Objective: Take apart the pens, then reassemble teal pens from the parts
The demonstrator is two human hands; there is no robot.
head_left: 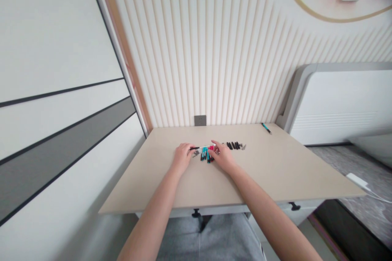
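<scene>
My left hand is closed, with thumb and fingertips pinching a black pen part. A thin white pen refill runs from that part toward my right hand. The right fingers are curled around the refill's far end, beside small pink parts; exactly what they grip is hidden. Below the refill, several teal-and-black pen barrels lie side by side between my hands. Small grey metal pieces lie by my left fingertips.
Right of my hands, several short black pen parts form a row, with silvery clips at its end. A teal-and-black pen lies at the desk's back right. Behind the desk is a ribbed wall with a dark socket.
</scene>
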